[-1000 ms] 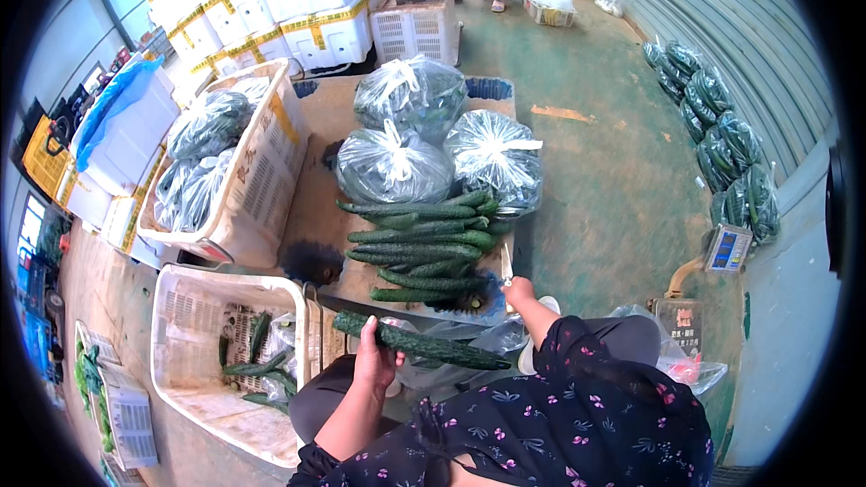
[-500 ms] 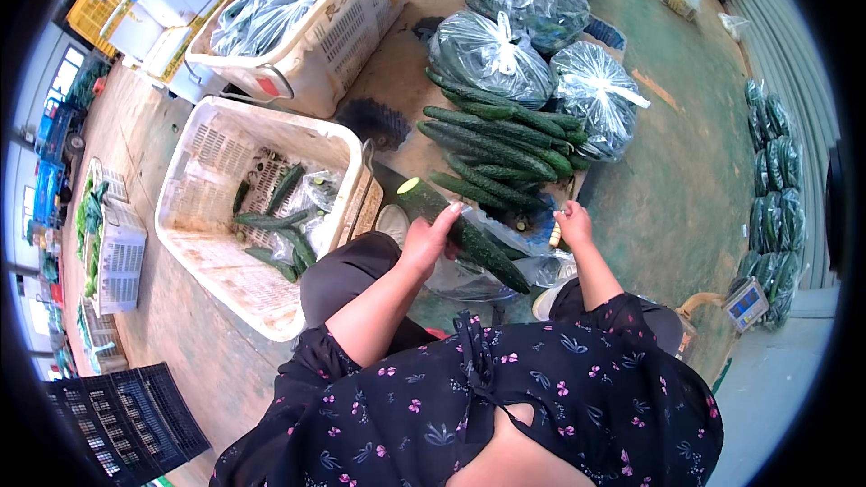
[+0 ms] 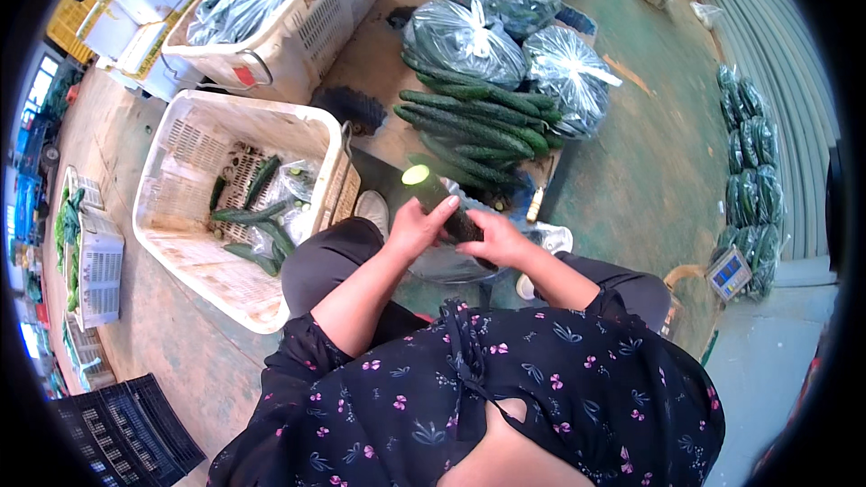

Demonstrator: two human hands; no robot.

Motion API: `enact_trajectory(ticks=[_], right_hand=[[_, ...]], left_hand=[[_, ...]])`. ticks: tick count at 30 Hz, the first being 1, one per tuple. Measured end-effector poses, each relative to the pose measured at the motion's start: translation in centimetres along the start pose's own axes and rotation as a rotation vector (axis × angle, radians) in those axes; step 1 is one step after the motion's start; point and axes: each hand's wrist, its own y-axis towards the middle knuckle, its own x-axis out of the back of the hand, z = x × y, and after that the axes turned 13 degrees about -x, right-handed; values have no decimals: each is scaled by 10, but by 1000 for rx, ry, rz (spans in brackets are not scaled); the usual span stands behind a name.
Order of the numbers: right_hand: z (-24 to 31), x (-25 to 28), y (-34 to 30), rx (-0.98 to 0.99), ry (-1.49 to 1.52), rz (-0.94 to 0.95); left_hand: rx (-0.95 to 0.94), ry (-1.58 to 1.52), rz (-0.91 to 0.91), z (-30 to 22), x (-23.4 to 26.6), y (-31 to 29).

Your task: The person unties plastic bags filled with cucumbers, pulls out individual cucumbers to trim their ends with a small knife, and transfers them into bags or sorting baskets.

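Head view — left grip (image 3: 419,229) and right grip (image 3: 494,240) wrapped round cucumber (image 3: 431,189) — middle partly hidden.

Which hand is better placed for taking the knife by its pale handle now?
Probably the right hand. Both hands hold the cucumber, but the left hand is farther from the knife, towards the cut end.

Crate (image 3: 203,266) blocks left, cucumbers (image 3: 478,131) ahead; right-front floor (image 3: 622,180) open.
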Motion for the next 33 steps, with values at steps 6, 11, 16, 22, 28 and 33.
enact_trajectory(ticks=[6, 11, 16, 22, 28, 33], right_hand=[[19, 49, -19, -61, 629, -85], [12, 27, -10, 142, 594, -9], [-74, -27, 6, -164, -142, 111], [-144, -13, -16, -464, -780, 860], [-72, 63, 20, -545, 62, 621], [-60, 49, 106, -159, -234, -77]], left_hand=[[186, -392, 43, -1, 11, 0], [233, -618, 136, -9, 10, -6], [210, -727, 64, -12, 21, -15], [272, -619, -236, 3, 18, -7], [338, -493, -155, 3, 9, -5], [330, -521, -101, -4, 6, -4]])
